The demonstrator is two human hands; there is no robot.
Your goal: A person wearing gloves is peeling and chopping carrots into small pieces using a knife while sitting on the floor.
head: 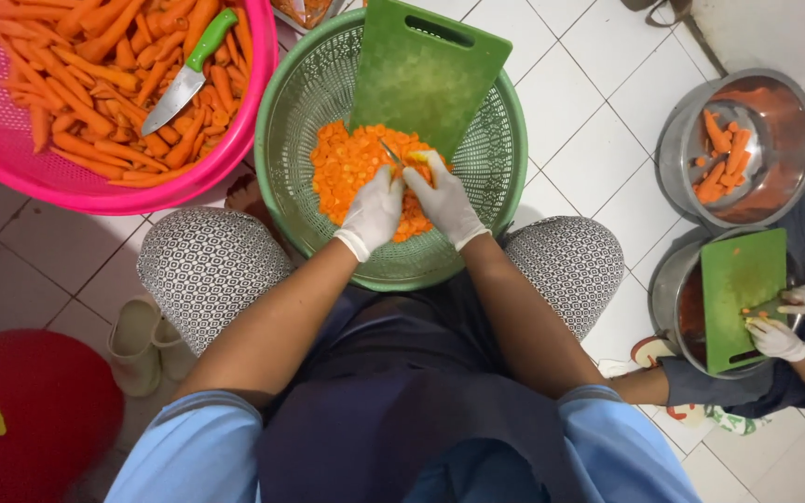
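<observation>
Left hand [372, 210] is gripping a small knife [390, 152], right hand [443, 199] is pinching a carrot piece [418, 158] over the green basket [302, 112], fingertips crowding the blade and risking a nick.

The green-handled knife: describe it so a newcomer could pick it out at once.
Find the big pink basket at upper left, heaped with whole peeled carrots. The green-handled knife lies loose on that heap, blade pointing down-left. Its bright green handle stands out amid the orange, and no hand touches it.
</observation>
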